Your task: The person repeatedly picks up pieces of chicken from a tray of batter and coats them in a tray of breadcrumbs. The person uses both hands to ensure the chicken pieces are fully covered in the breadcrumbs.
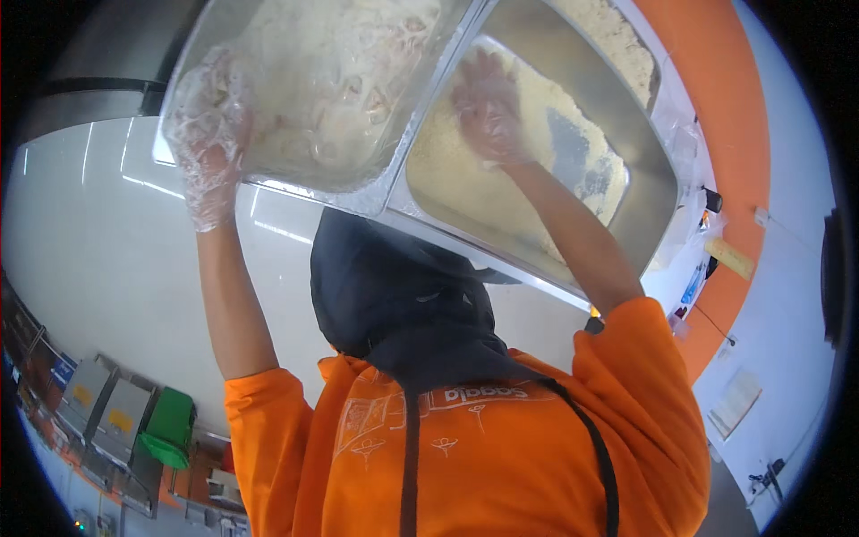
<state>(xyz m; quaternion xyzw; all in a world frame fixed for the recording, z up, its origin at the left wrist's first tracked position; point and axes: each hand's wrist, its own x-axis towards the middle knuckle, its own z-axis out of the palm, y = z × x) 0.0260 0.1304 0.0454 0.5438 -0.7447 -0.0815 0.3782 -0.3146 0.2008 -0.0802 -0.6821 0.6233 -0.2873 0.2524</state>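
Observation:
My left hand [213, 127], in a clear plastic glove smeared with white wet coating, is at the left rim of a metal pan [385, 185]. Whether its fingers hold anything is unclear. Cloudy, whitish liquid [288, 80] fills this pan, with pale, pinkish pieces [377, 106] of what looks like raw meat partly under the surface. My right hand [488, 111], gloved too and blurred by motion, is over a second metal pan [647, 171] to the right. Its fingers are spread above pale yellow, flour-like powder [443, 168], and part of the pan's bottom shows through the powder.
Another tray of crumbly pale coating [614, 33] stands beyond the right pan. An orange counter edge [738, 134] curves along the right, with plastic bags and small items beside it. Behind me at lower left are a green bin [168, 426] and metal equipment [121, 419] on the glossy floor.

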